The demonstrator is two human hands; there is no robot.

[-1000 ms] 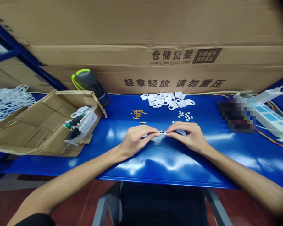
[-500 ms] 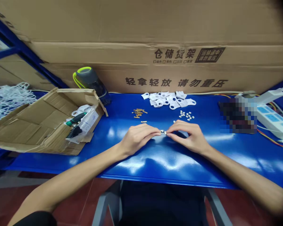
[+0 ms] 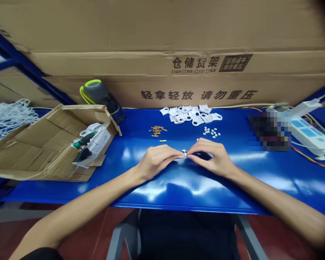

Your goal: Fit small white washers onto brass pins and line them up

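My left hand (image 3: 161, 160) is closed in a pinch, thumb against forefinger, on one side of a small white-and-metallic piece (image 3: 184, 153). From the other side, my right hand (image 3: 212, 155) pinches the same tiny piece, which is held just above the blue table (image 3: 176, 195). Its exact shape is too small to make out, and the fingertips cover its ends. Beyond the left hand lie one loose brass-coloured strip (image 3: 163, 141) and a little pile of brass strips (image 3: 156, 130). Several tiny white parts (image 3: 212, 132) are scattered behind the right hand.
White flat parts with round holes (image 3: 193, 115) lie heaped at the back. To the left stand an open cardboard box (image 3: 47, 144) holding a green-handled tool (image 3: 85, 140), and a dark bottle (image 3: 104, 99). A power strip (image 3: 310, 131) and cables are at right.
The fingertips of both hands have drawn closer together around the small piece, the right hand shifting slightly left. The whole view has moved a little.
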